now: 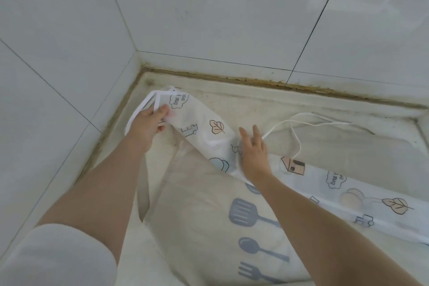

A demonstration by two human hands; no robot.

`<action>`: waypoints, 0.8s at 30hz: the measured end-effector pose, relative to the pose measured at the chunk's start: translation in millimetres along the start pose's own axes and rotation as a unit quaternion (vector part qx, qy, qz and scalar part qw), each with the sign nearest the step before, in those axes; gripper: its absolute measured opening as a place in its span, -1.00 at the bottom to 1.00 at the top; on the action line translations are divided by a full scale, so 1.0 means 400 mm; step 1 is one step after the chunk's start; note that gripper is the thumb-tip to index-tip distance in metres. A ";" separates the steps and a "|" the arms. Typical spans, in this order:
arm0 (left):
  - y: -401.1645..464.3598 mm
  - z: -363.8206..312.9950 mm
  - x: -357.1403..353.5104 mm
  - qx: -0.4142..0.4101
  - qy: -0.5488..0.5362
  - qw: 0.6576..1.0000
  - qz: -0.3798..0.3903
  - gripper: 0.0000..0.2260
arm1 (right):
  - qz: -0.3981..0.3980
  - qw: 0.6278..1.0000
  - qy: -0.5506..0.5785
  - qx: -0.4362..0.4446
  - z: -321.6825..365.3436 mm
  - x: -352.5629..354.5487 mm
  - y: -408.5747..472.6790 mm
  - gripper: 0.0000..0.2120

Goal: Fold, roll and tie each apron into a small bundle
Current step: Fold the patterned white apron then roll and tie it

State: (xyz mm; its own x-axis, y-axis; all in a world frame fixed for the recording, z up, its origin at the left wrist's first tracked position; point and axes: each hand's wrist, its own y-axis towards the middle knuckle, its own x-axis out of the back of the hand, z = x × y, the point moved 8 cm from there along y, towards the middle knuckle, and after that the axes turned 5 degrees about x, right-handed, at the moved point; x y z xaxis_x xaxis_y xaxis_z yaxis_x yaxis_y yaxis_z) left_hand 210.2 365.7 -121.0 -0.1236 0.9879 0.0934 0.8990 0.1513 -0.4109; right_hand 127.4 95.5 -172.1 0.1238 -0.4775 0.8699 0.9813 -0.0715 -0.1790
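Note:
A white apron printed with leaves, houses and clouds lies folded into a long strip running from the back left corner to the right. My left hand grips its upper end, beside the white neck strap. My right hand lies flat on the strip's middle with fingers straight. A thin white tie string trails from there across the counter to the right. Under the strip lies a second, cream apron with grey spatula, spoon and fork prints.
The work surface is a pale counter set in a corner of white tiled walls, with a dirty brown seam along the back edge. A raised ledge runs at the right. A white sleeve covers my left upper arm.

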 end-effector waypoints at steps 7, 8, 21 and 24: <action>0.014 -0.033 0.125 -0.090 0.413 0.899 -0.114 -0.76 | 0.010 1.000 0.008 0.012 -0.025 -0.024 -0.006 -0.50; 0.015 -0.033 0.124 -0.109 0.476 0.864 -0.127 -0.70 | 0.004 1.000 0.015 0.019 -0.025 -0.022 -0.005 -0.55; -0.008 -0.102 0.055 -0.228 0.275 0.933 -0.052 -0.87 | -0.024 0.999 0.016 -0.042 -0.036 -0.023 0.023 -0.70; 0.017 -0.114 0.006 -0.171 0.226 0.957 0.062 -0.93 | -0.020 0.999 0.025 -0.037 -0.035 -0.024 0.019 -0.73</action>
State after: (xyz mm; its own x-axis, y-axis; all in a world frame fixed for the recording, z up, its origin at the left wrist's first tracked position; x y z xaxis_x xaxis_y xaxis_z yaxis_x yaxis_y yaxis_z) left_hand 235.2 367.4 -82.2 0.1168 0.8706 0.4779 0.9896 -0.0617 -0.1296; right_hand 131.6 87.3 -188.4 0.0756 -0.5164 0.8530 0.9713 -0.1552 -0.1800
